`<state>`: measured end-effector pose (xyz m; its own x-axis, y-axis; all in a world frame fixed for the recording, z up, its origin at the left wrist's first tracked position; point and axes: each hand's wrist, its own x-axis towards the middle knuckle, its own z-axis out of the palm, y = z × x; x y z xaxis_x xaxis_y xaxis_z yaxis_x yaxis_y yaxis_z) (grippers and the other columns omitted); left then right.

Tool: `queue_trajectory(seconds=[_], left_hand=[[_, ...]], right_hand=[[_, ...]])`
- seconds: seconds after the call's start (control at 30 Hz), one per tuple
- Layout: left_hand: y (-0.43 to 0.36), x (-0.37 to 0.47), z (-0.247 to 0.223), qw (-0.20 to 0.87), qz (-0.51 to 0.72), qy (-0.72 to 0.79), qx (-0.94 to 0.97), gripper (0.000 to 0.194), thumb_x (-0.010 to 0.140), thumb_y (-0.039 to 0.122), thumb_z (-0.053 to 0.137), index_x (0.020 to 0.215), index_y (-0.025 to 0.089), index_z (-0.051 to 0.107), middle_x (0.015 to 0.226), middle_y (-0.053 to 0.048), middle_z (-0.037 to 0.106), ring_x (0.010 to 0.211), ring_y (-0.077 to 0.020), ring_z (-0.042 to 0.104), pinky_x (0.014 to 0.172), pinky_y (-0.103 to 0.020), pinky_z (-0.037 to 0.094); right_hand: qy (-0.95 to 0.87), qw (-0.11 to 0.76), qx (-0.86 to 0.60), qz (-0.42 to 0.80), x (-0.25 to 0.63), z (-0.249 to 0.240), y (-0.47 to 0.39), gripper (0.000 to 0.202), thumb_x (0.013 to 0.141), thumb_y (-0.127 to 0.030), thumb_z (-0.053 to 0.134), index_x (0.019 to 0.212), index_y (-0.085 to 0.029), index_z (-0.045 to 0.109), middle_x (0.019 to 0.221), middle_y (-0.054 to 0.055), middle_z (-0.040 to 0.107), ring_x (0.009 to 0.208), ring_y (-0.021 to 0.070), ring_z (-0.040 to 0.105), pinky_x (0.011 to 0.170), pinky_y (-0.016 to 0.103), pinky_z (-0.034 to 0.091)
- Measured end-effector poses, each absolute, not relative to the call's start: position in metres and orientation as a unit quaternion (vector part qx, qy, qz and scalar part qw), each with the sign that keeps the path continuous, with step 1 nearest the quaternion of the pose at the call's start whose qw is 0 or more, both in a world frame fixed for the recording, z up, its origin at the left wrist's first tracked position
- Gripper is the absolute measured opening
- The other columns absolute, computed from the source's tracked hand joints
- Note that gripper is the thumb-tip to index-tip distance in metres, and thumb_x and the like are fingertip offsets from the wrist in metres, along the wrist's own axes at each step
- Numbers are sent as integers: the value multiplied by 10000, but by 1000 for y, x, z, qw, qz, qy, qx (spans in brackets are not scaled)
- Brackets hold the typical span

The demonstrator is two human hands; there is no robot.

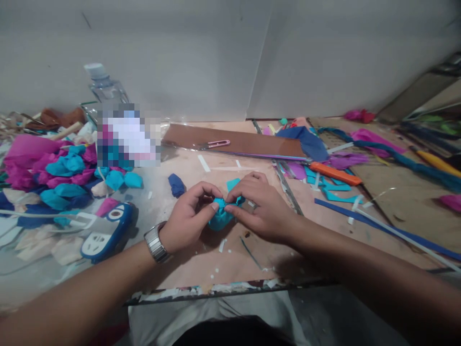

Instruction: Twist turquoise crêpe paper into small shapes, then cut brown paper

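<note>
Between my two hands, above the middle of the table, is a turquoise piece of crepe paper (220,221), gathered where the fingertips meet. My left hand (192,211), with a metal watch on its wrist, pinches the gathered part from the left. From the right, my right hand (261,206) pinches the same paper with thumb and forefinger. A turquoise end (233,183) sticks up behind the fingers. Just left of my left hand lies a dark blue folded bit of paper (176,185). The point of the pinch is partly covered by fingers.
At left stand a heap of pink, turquoise and cream paper pieces (65,166), a plastic bottle (106,89) and a blue-and-white power strip (108,235). Farther back are a brown sheet (252,142), pink thread snips (219,144) and an orange cutter (334,173). Paper strips (389,228) lie right.
</note>
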<state>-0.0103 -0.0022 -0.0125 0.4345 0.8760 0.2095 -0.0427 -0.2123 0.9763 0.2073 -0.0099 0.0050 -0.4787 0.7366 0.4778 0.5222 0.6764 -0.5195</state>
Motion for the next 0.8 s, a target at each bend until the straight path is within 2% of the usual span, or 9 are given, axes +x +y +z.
queue_trajectory(seconds=[0.2,0.4,0.8], left_hand=[[-1,-10,-14,539,423,312,658,93,981,259,651,1037,185,641,1024,-35,673,935,-144,646,846,-257,525],[-1,-10,-13,503,418,315,688,205,913,287,762,1043,179,646,1012,-47,680,919,-157,656,821,-268,536],[0,-10,-17,460,427,331,705,165,972,309,698,1088,193,714,1052,-63,739,966,-179,690,873,-296,555]], right_hand=[[-845,353,-370,156,208,4,-10,102,978,-295,662,911,-220,643,872,-4,716,878,186,633,1019,430,329],[-844,351,-376,155,208,2,-11,67,964,-272,670,921,-224,655,858,-16,718,847,179,632,1050,441,322],[-842,357,-387,116,209,5,-8,116,988,-330,685,944,-223,673,891,-10,744,844,173,654,1057,428,311]])
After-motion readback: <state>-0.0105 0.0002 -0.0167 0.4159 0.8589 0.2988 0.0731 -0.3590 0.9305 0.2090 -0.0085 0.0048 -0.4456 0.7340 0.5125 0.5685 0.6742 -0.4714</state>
